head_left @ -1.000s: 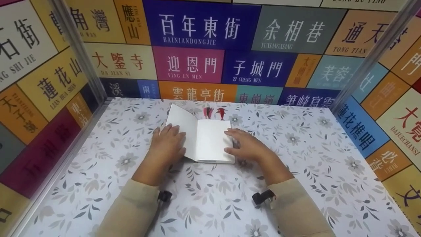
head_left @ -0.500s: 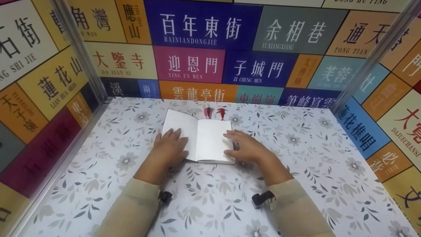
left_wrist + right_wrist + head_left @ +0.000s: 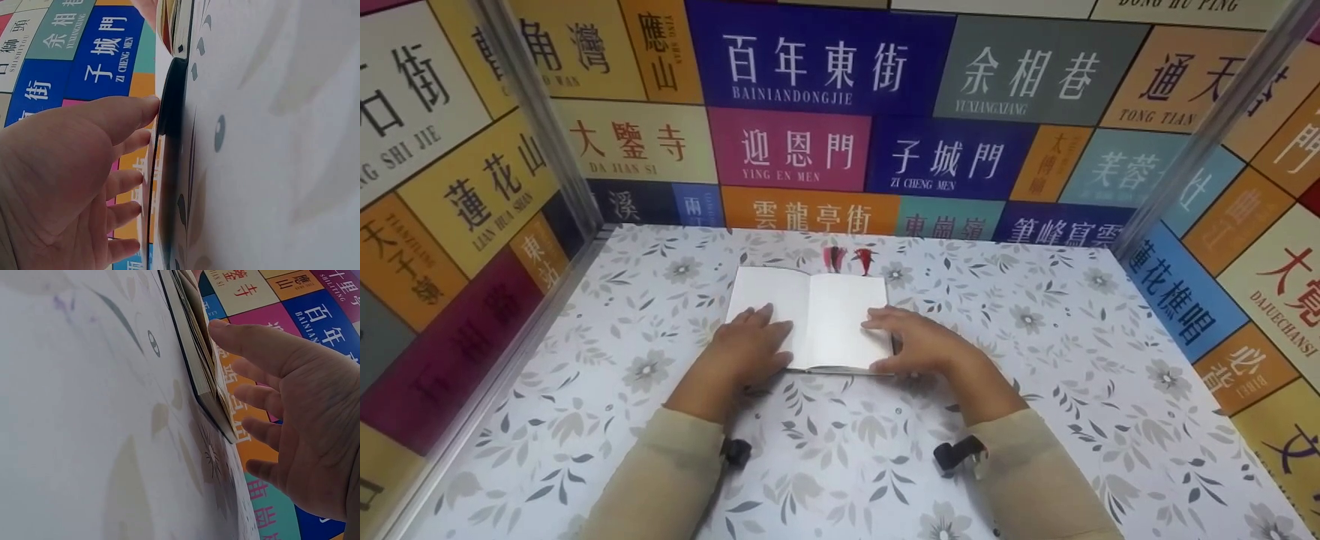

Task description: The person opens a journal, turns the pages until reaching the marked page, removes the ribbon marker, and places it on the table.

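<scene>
An open notebook (image 3: pixel 844 319) with blank white pages and a dark cover lies at the middle of the table. My left hand (image 3: pixel 750 345) presses its spread fingertips on the left side. In the left wrist view the left cover stays slightly off the table, and the thumb (image 3: pixel 135 109) touches it near the dark spine (image 3: pixel 173 93). Beside the right edge, my right hand (image 3: pixel 926 341) rests its fingertips on the right page, fingers relaxed. The right wrist view shows that thumb (image 3: pixel 247 337) on top of the thick page block (image 3: pixel 205 388).
Behind the notebook lie a pink-and-black tassel-like item (image 3: pixel 834 259) and a small red one (image 3: pixel 865 261). A white floral cloth (image 3: pixel 840 457) covers the table. Colourful sign-printed walls (image 3: pixel 787 146) and clear corner posts (image 3: pixel 547 112) enclose the back and sides.
The left side of the notebook, tilted up earlier, has come down nearly flat under my left hand, which moved slightly inward. My right hand has shifted slightly lower along the right page's edge.
</scene>
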Demonstrator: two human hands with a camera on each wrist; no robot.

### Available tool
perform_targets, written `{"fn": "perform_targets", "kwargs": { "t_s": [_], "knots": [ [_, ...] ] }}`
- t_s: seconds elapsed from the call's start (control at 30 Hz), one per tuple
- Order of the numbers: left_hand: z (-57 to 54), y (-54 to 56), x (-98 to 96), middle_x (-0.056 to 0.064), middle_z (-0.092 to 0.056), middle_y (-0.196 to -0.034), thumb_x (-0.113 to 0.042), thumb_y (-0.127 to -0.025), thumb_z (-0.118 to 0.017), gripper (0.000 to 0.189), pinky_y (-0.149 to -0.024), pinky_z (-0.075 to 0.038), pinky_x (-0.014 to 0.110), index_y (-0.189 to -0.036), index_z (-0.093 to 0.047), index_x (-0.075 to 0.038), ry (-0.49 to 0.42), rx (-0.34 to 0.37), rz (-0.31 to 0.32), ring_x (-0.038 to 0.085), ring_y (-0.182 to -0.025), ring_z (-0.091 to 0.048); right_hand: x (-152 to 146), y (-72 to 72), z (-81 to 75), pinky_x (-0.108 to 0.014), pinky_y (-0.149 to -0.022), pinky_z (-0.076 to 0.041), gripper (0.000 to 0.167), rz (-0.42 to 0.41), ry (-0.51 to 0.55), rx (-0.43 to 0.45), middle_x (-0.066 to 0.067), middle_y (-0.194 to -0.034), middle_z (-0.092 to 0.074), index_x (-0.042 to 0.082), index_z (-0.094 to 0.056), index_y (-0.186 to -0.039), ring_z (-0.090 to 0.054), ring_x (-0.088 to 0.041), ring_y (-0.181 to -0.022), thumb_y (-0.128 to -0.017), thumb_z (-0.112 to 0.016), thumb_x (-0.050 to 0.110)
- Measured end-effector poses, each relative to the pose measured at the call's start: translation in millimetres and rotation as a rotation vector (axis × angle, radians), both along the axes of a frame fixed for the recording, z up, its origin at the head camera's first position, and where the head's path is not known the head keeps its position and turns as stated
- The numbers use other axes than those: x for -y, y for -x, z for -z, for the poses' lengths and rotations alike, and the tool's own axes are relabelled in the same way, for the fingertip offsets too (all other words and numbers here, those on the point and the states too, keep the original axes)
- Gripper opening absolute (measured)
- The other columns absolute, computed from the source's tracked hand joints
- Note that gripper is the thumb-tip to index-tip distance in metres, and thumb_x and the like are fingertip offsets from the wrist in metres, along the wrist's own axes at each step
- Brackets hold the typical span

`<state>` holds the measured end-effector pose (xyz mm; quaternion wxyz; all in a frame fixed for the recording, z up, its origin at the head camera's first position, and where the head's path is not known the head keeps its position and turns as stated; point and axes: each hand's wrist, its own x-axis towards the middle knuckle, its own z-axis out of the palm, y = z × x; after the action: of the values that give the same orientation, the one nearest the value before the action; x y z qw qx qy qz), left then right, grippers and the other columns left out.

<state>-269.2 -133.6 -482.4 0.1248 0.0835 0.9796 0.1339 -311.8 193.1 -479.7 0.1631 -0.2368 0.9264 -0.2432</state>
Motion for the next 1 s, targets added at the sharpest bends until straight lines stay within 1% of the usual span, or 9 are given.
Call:
{"fn": "perform_targets", "kwargs": {
  "t_s": [0.17, 0.33, 0.43, 0.63, 0.83, 0.93, 1.0],
  "knots": [
    [1.3, -0.8, 1.2, 0.003, -0.018, -0.182, -0.052, -0.106, -0.058, 0.065, -0.136, -0.015, 0.063, -0.166, -0.039, -0.036, -0.018, 0.019, 0.002, 0.035, -0.17, -0.013, -0.4, -0.4, -0.6, -0.055, -0.137, -0.022, 0.075, -0.043, 0.014, -0.021, 0.008, -0.172, -0.043, 0.033, -0.066, -0.146, -0.031, -0.026, -0.165, -0.078, -0.094, 0.043],
    [3.2, -0.2, 1.4, 0.002, -0.017, -0.182, -0.052, -0.106, -0.058, 0.067, -0.136, -0.015, 0.064, -0.167, -0.037, -0.035, -0.024, 0.041, -0.003, 0.034, -0.17, -0.014, -0.1, -1.0, -1.2, -0.053, -0.136, -0.025, 0.066, -0.037, 0.029, 0.001, 0.007, -0.168, -0.049, 0.031, -0.073, -0.138, -0.036, -0.027, -0.163, -0.077, -0.095, 0.04],
    [4.0, 0.6, 1.7, 0.002, -0.017, -0.182, -0.053, -0.106, -0.057, 0.067, -0.136, -0.015, 0.064, -0.167, -0.037, -0.036, -0.029, 0.054, -0.008, 0.033, -0.17, -0.014, -0.7, -1.2, -1.3, -0.052, -0.136, -0.026, 0.062, -0.034, 0.036, 0.006, 0.007, -0.167, -0.051, 0.03, -0.075, -0.135, -0.037, -0.026, -0.162, -0.077, -0.095, 0.039],
    [6.0, 2.7, 2.6, 0.004, -0.017, -0.182, -0.052, -0.106, -0.056, 0.068, -0.136, -0.016, 0.065, -0.168, -0.036, -0.033, -0.022, 0.045, 0.017, 0.035, -0.169, -0.015, -1.3, -0.8, -1.1, -0.05, -0.136, -0.028, 0.061, -0.038, 0.029, -0.001, 0.006, -0.166, -0.052, 0.028, -0.076, -0.133, -0.039, -0.027, -0.161, -0.076, -0.096, 0.034],
    [4.2, 2.1, 1.8, 0.004, -0.017, -0.182, -0.052, -0.106, -0.056, 0.068, -0.136, -0.016, 0.065, -0.168, -0.035, -0.033, -0.017, 0.048, 0.016, 0.035, -0.169, -0.015, 0.0, -1.9, -1.6, -0.051, -0.135, -0.029, 0.058, -0.011, 0.009, 0.023, 0.01, -0.165, -0.053, 0.033, -0.077, -0.131, -0.04, -0.025, -0.161, -0.076, -0.096, 0.035],
    [3.4, 1.5, 1.9, 0.005, -0.016, -0.182, -0.052, -0.107, -0.056, 0.068, -0.135, -0.016, 0.066, -0.168, -0.035, -0.033, -0.017, 0.048, 0.016, 0.036, -0.169, -0.015, -0.1, -2.1, -3.2, -0.05, -0.135, -0.03, 0.052, 0.003, 0.011, 0.032, 0.012, -0.162, -0.055, 0.034, -0.078, -0.127, -0.041, -0.024, -0.16, -0.077, -0.095, 0.034],
    [3.5, 1.5, 2.0, 0.006, -0.017, -0.182, -0.051, -0.107, -0.056, 0.068, -0.135, -0.017, 0.066, -0.168, -0.035, -0.032, -0.017, 0.04, 0.017, 0.036, -0.169, -0.015, -0.4, -2.2, -5.1, -0.049, -0.134, -0.032, 0.045, 0.002, 0.017, 0.029, 0.012, -0.159, -0.058, 0.034, -0.08, -0.122, -0.044, -0.024, -0.158, -0.079, -0.093, 0.033]
  ]
}}
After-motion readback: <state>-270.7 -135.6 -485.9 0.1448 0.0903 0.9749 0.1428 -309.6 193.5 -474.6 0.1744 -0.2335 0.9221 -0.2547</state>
